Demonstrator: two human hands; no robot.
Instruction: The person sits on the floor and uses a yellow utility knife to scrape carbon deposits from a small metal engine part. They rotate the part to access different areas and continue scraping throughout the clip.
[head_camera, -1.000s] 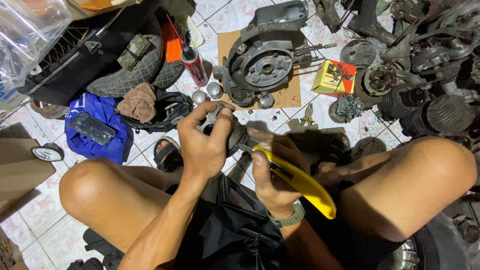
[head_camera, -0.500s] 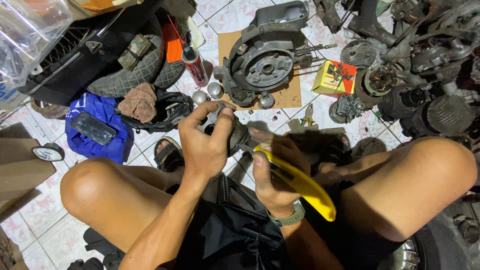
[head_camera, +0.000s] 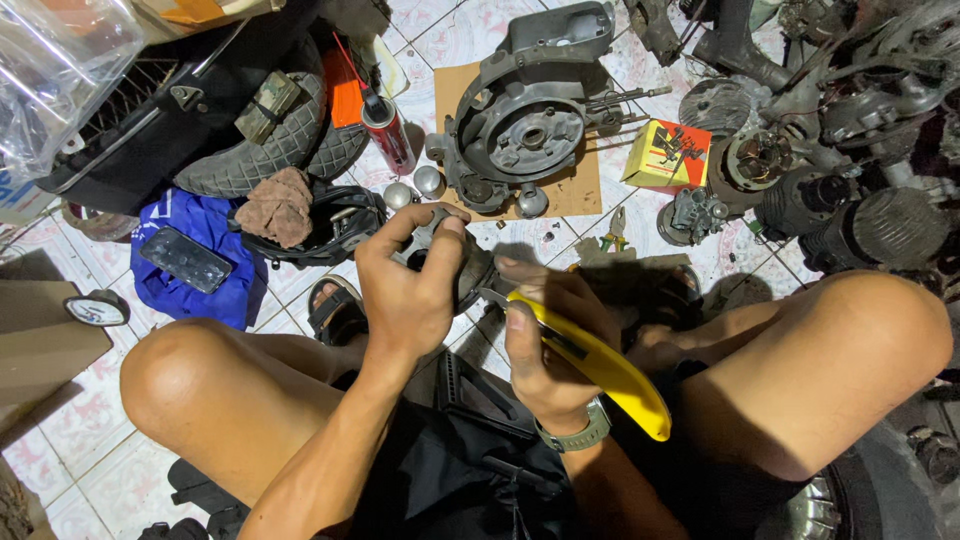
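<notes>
At the far left a round gauge (head_camera: 97, 309) lies on the tiled floor (head_camera: 70, 420) beside a cardboard box (head_camera: 35, 335). Next to it a dark phone (head_camera: 184, 259) rests on a blue cloth (head_camera: 200, 255), with a brown rag (head_camera: 279, 205) just beside, lying against a black tyre (head_camera: 255, 140). A red spray can (head_camera: 388, 130) lies tilted near the tyre, and two small shiny caps (head_camera: 415, 187) sit below it.

Between the bare knees, the left hand (head_camera: 405, 290) is closed around a dark metal part (head_camera: 462, 265), thumb and fingers curled over its top edge, holding it up above the floor. Touching that part from the right is the short blade of a yellow utility knife (head_camera: 595, 365), which the right hand (head_camera: 545, 345) grips firmly around the handle, forefinger laid along its top; a watch (head_camera: 580, 432) shows on that wrist.

Beyond the hands, a grey engine casing (head_camera: 530, 115) sits on a piece of cardboard (head_camera: 575, 190). Further right are a yellow and red box (head_camera: 667, 155), a small carburettor (head_camera: 695, 213), and a heap of dark engine parts (head_camera: 860, 150) at the far right.
</notes>
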